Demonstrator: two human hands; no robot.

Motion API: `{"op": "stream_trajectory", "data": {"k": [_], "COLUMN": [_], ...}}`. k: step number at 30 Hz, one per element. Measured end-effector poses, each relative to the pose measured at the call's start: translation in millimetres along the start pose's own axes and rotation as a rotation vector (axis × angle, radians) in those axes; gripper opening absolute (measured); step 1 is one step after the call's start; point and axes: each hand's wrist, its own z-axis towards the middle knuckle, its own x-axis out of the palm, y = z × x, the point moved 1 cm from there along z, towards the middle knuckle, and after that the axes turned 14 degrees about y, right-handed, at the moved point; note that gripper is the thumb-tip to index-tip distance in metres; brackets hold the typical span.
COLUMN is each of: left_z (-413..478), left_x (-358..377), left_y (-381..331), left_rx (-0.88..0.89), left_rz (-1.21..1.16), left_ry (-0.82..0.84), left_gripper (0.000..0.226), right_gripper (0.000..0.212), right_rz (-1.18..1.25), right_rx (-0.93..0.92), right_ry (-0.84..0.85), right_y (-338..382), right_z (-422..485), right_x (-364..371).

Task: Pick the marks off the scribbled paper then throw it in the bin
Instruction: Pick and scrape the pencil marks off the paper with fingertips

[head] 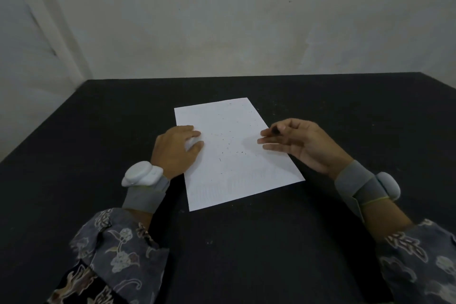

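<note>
A white sheet of paper (234, 153) lies flat on the black table (320, 242), its middle dotted with small dark specks and faint pencil scribble near its near edge. My left hand (176, 150) rests on the paper's left edge with fingers straight, pressing it down. My right hand (296, 144) hovers just above the paper's right edge, thumb and forefinger pinching a small dark object (275, 130); its other fingers stretch out toward the sheet. No bin is in view.
The black table reaches the pale wall (222, 20) at its far edge. Tiny dark crumbs (257, 109) lie on the table beside the paper's far right corner. Both wrists wear grey straps with white devices.
</note>
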Motion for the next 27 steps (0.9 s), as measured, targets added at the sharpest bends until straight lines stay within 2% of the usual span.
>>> {"op": "stream_trajectory", "data": {"k": [3,6,7,10,12,14,17,19,22,23,24,27], "left_z": [0.0,-2.2,-2.5,-2.9,-2.2,-1.3,-0.9,-0.9,-0.6,-0.6,-0.2,-1.6], "left_x": [0.3,1.1,2.0,6.7,9.1,10.9,14.2,15.2,15.4,15.2,14.1,13.3], "left_y": [-1.5,-5.4,-7.2,-11.7,-14.7,-17.1,-19.7,-20.3,-21.2,-21.8,-22.2,-22.7], "left_rx": [0.038,0.055,0.056,0.066,0.068,0.067,0.066,0.066,0.050,0.047,0.049,0.042], "left_rz": [-0.007,0.023,0.035,0.070,0.094,0.124,0.164,0.203,0.239,0.245,0.248,0.246], "left_ry": [0.042,0.043,0.040,0.027,0.034,0.043,0.097,0.121,0.164,0.172,0.177,0.189], "left_gripper": [0.032,0.036,0.042,0.048,0.045,0.044,0.043,0.044,0.046,0.047,0.047,0.048], "right_gripper": [0.015,0.015,0.016,0.016,0.016,0.016,0.016,0.014,0.012,0.012,0.012,0.012], "right_rz": [-0.084,-0.190,-0.180,0.012,0.004,-0.075,-0.062,0.009,0.004,-0.030,-0.040,-0.051], "right_rx": [0.078,-0.024,-0.046,-0.006,0.097,0.093,-0.029,-0.009,0.199,0.236,0.231,0.044], "right_ry": [-0.020,-0.224,-0.246,-0.066,0.064,0.033,-0.061,0.070,0.408,0.437,0.390,0.053], "right_y": [-8.8,-9.0,-7.2,-4.8,-10.1,-15.0,-10.5,-6.8,-14.3,-19.5,-23.0,-20.4], "right_z": [1.9,4.3,3.6,-1.5,-3.5,-0.6,0.8,-1.3,-5.5,-3.9,0.4,10.3], "right_x": [4.5,0.0,-1.7,1.7,9.5,13.0,15.2,21.9,39.4,42.6,43.3,34.5]}}
